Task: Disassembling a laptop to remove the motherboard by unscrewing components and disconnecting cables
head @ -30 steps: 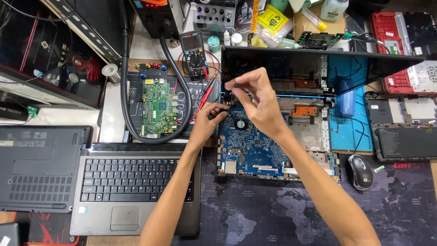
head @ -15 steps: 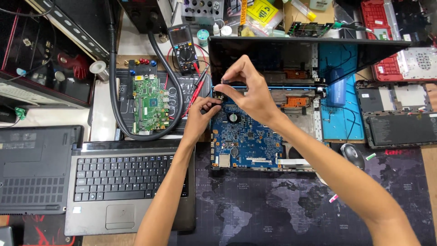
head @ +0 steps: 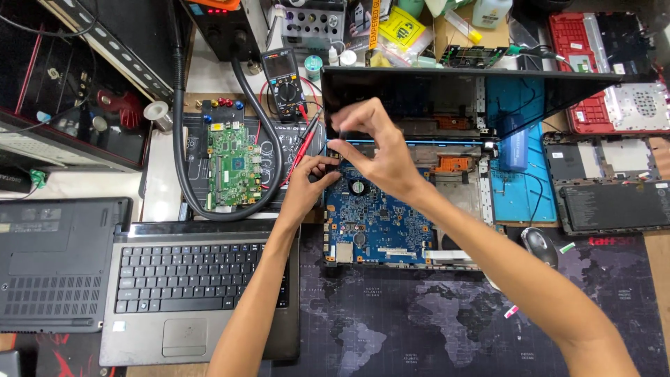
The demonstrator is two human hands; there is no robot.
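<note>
Left hand: my left hand (head: 307,185) rests at the top-left corner of the blue board (head: 377,223), fingertips pinched on something too small to tell.
Right hand: my right hand (head: 380,150) hovers above the board's upper edge, thumb and forefinger pinched together; what they grip, I cannot tell.
Board: it lies inside an opened laptop (head: 447,119) in the middle of the tabletop (head: 167,188).
Left of it: a green board (head: 234,164) ringed by a black hose (head: 180,139), with a meter (head: 285,73) behind.
Nearer me: a grey laptop (head: 195,293).
Right: a mouse (head: 539,246).
</note>
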